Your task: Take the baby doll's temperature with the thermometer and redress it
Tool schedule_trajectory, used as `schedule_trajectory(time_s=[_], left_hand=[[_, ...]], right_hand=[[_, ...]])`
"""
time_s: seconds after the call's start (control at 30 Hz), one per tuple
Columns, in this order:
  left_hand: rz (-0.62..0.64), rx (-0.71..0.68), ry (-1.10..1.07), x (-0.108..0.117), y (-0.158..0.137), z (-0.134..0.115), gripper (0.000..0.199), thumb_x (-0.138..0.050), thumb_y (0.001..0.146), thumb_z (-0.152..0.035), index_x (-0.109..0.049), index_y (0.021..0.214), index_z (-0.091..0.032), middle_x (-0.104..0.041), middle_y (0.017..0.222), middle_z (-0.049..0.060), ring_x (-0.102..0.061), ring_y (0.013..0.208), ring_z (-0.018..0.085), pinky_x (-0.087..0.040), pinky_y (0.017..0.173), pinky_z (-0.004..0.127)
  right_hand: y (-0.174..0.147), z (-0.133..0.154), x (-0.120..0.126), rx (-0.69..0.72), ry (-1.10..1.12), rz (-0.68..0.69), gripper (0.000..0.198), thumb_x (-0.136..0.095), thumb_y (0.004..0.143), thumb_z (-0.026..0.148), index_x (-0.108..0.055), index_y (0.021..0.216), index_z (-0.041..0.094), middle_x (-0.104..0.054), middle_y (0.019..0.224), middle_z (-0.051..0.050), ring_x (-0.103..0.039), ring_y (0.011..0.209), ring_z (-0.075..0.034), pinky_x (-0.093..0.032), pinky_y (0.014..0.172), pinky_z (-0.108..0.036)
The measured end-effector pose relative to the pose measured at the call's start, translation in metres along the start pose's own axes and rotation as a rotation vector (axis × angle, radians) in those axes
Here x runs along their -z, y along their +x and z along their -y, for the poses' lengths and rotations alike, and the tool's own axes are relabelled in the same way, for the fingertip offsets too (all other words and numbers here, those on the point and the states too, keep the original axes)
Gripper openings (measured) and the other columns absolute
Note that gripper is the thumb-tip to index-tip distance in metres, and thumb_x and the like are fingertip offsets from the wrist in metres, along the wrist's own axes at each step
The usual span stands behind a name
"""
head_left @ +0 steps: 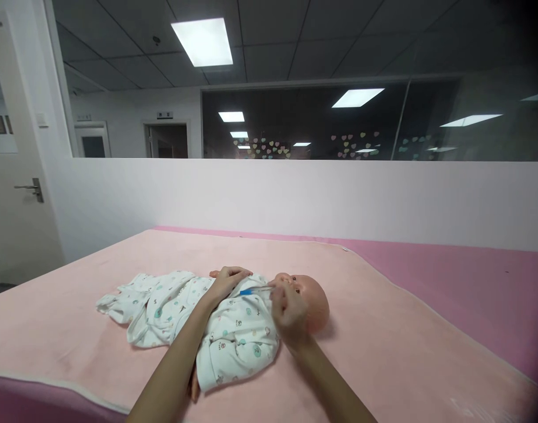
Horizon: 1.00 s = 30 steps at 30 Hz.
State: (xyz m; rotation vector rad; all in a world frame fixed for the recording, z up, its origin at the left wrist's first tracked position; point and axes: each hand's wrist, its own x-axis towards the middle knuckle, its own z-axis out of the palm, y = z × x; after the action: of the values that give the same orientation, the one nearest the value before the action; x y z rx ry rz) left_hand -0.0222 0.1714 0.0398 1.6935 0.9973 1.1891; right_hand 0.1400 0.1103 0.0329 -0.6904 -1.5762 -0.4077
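Note:
A baby doll (315,294) lies on its back with its head to the right, dressed in a white printed onesie (240,343). My left hand (228,281) rests flat on the doll's chest, fingers stretched out and together. In front of the doll's face is my right hand (288,311), closed in a pinch and slightly blurred. It grips a thin, pale stick with a blue end (251,291), which points left over the upper chest. My fingers hide the stick's other end and part of the doll's mouth and cheek.
The doll lies on a peach-pink cloth (405,352) spread over a pink padded surface (471,282). Behind it runs a low white wall (321,200) with glass above. A door (17,176) stands at the left.

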Motion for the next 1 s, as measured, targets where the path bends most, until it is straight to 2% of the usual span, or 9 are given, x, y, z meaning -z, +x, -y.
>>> schedule_trajectory(time_s=[0.1, 0.17, 0.23, 0.33, 0.4, 0.57, 0.67, 0.83, 1.0], left_hand=[[0.102, -0.012, -0.025, 0.0, -0.002, 0.001, 0.032, -0.056, 0.071, -0.043, -0.069, 0.07, -0.013, -0.059, 0.06, 0.0, -0.038, 0.048, 0.006, -0.028, 0.05, 0.022], [0.185, -0.021, -0.115, 0.001, -0.002, 0.002, 0.031, -0.059, 0.07, -0.041, -0.069, 0.071, -0.012, -0.06, 0.068, 0.002, -0.038, 0.052, 0.006, -0.027, 0.05, 0.021], [0.174, -0.029, -0.316, 0.003, -0.001, 0.004, 0.03, -0.063, 0.068, -0.041, -0.069, 0.078, -0.013, -0.059, 0.073, 0.003, -0.044, 0.058, 0.006, -0.032, 0.055, 0.02], [0.036, -0.093, -0.675, 0.005, 0.004, 0.009, 0.034, -0.067, 0.065, -0.039, -0.066, 0.09, -0.017, -0.058, 0.07, 0.001, -0.048, 0.061, 0.007, -0.036, 0.063, 0.021], [-0.012, -0.123, -0.777, 0.006, 0.008, 0.013, 0.035, -0.07, 0.063, -0.035, -0.065, 0.092, -0.017, -0.057, 0.066, -0.001, -0.048, 0.06, 0.006, -0.037, 0.063, 0.021], [-0.038, -0.097, -0.769, 0.006, 0.012, 0.02, 0.028, -0.072, 0.062, -0.027, -0.066, 0.087, -0.015, -0.055, 0.057, -0.002, -0.047, 0.054, 0.005, -0.037, 0.059, 0.021], [-0.065, -0.115, -0.851, 0.006, 0.012, 0.019, 0.022, -0.073, 0.062, -0.026, -0.067, 0.08, -0.015, -0.056, 0.055, -0.002, -0.05, 0.056, 0.006, -0.039, 0.058, 0.02], [-0.056, -0.133, -0.956, 0.007, 0.009, 0.017, 0.021, -0.076, 0.057, -0.023, -0.067, 0.076, -0.019, -0.064, 0.065, -0.001, -0.057, 0.064, 0.009, -0.045, 0.066, 0.024], [-0.031, -0.13, -0.952, 0.007, 0.008, 0.018, 0.02, -0.077, 0.054, -0.022, -0.068, 0.072, -0.02, -0.067, 0.069, -0.001, -0.06, 0.068, 0.01, -0.046, 0.071, 0.025]], right_hand=[[0.012, -0.006, 0.008, -0.389, 0.128, -0.185, 0.025, -0.032, 0.089, 0.025, -0.054, 0.082, 0.015, -0.051, 0.053, 0.003, -0.05, 0.047, -0.009, -0.042, 0.05, -0.022], [0.016, -0.008, 0.008, -0.482, 0.196, -0.234, 0.026, -0.033, 0.089, 0.03, -0.054, 0.087, 0.015, -0.053, 0.057, 0.002, -0.051, 0.048, -0.009, -0.044, 0.051, -0.022], [0.016, -0.008, 0.005, -0.48, 0.247, -0.218, 0.026, -0.036, 0.088, 0.032, -0.055, 0.09, 0.015, -0.054, 0.061, 0.001, -0.053, 0.05, -0.009, -0.046, 0.054, -0.022], [0.009, -0.009, -0.002, -0.471, 0.304, -0.134, 0.025, -0.038, 0.087, 0.032, -0.056, 0.09, 0.015, -0.055, 0.063, 0.001, -0.053, 0.05, -0.009, -0.046, 0.053, -0.023], [0.004, -0.01, -0.006, -0.477, 0.334, -0.089, 0.023, -0.039, 0.087, 0.031, -0.056, 0.091, 0.016, -0.055, 0.065, 0.001, -0.053, 0.049, -0.008, -0.046, 0.051, -0.023], [-0.002, -0.011, -0.009, -0.472, 0.356, -0.045, 0.021, -0.037, 0.088, 0.029, -0.054, 0.091, 0.018, -0.054, 0.068, 0.001, -0.053, 0.05, -0.007, -0.048, 0.054, -0.024], [-0.006, -0.01, -0.009, -0.438, 0.379, -0.018, 0.017, -0.037, 0.088, 0.027, -0.049, 0.098, 0.02, -0.055, 0.073, 0.0, -0.056, 0.056, -0.008, -0.049, 0.055, -0.024], [-0.011, -0.013, -0.009, -0.303, 0.269, 0.012, 0.021, -0.036, 0.088, 0.021, -0.043, 0.108, 0.022, -0.057, 0.078, -0.001, -0.058, 0.071, -0.01, -0.049, 0.068, -0.028], [-0.009, -0.015, -0.01, -0.349, 0.255, -0.003, 0.022, -0.033, 0.089, 0.022, -0.043, 0.109, 0.022, -0.057, 0.074, 0.0, -0.057, 0.072, -0.011, -0.048, 0.071, -0.03]])
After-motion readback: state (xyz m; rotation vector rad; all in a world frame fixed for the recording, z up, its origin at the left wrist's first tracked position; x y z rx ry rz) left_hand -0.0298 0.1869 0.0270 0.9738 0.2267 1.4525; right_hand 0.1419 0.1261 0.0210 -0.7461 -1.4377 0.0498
